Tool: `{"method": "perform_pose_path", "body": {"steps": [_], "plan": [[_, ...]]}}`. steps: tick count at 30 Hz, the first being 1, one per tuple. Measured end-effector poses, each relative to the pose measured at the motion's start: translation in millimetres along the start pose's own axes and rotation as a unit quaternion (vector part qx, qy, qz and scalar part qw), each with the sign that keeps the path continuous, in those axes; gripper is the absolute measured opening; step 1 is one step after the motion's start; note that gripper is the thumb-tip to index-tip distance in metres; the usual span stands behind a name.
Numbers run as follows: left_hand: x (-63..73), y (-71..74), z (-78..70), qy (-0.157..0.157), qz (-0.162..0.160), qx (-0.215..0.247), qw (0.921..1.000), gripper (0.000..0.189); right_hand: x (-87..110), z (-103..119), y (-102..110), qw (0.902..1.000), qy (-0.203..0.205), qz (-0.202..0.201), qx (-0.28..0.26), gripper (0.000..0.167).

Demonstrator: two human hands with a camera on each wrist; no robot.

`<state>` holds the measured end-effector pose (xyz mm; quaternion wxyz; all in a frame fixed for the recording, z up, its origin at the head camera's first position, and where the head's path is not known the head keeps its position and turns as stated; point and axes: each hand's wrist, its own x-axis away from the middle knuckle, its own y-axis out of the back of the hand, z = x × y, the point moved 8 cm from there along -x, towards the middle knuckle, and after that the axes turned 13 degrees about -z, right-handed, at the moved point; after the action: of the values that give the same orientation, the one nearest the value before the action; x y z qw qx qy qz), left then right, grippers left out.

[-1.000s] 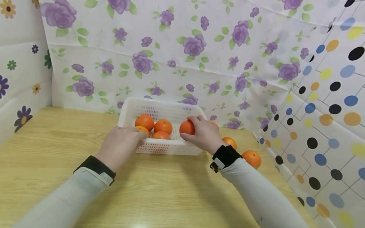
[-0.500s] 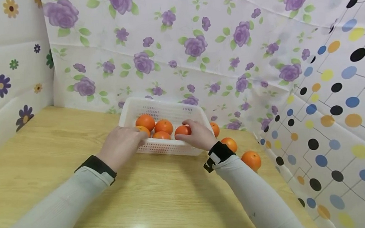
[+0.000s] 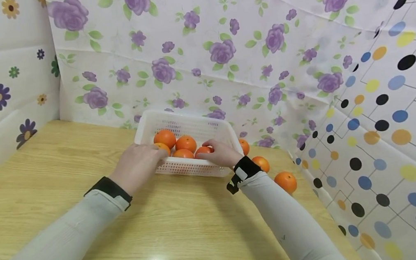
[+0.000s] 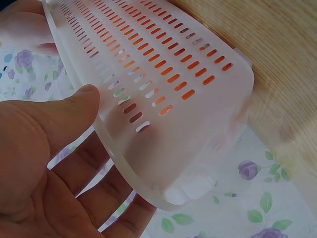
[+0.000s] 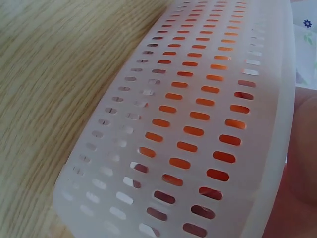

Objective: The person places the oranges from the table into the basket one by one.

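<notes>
A white perforated plastic basket (image 3: 189, 169) stands on the table near the back wall. Several oranges (image 3: 164, 139) lie in its left and middle part. My left hand (image 3: 136, 163) grips the front rim at the left; in the left wrist view its thumb (image 4: 74, 111) is at the rim, with the fingers on the other side of the wall. My right hand (image 3: 225, 154) reaches over the front rim and holds an orange (image 3: 203, 150) low in the basket, close beside the others. In the right wrist view the basket wall (image 5: 270, 148) hides most of that hand.
Three oranges lie in a slanting row to the right of the basket: one by its end (image 3: 244, 146), a middle orange (image 3: 261, 163) and a nearer orange (image 3: 286, 182) by the right forearm. Patterned sheets (image 3: 222, 52) close off the wooden table (image 3: 157, 233) behind and on both sides.
My right hand has carried its orange left and down into the basket, towards the other oranges. The left hand has stayed at the rim.
</notes>
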<state>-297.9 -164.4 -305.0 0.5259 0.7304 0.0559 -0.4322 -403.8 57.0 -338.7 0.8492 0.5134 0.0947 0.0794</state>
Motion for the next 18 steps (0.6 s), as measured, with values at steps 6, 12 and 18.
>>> {"method": "perform_pose_path", "body": {"steps": [6,12,18], "plan": [[0.0,0.3,-0.7,-0.004,0.000,-0.004,1.0000,0.025,-4.3,-1.5,-3.6,0.9997,-0.012,0.021,0.010,0.063],[-0.2,-0.5,-0.6,-0.001,0.003,-0.013,0.9999,0.029,-6.2,-1.1,-5.4,0.9995,0.002,0.031,0.010,0.064],[-1.4,-1.0,-0.5,-0.002,0.006,-0.014,0.9999,0.035,-1.9,6.5,-2.6,0.9991,0.016,0.036,0.013,0.062]]}}
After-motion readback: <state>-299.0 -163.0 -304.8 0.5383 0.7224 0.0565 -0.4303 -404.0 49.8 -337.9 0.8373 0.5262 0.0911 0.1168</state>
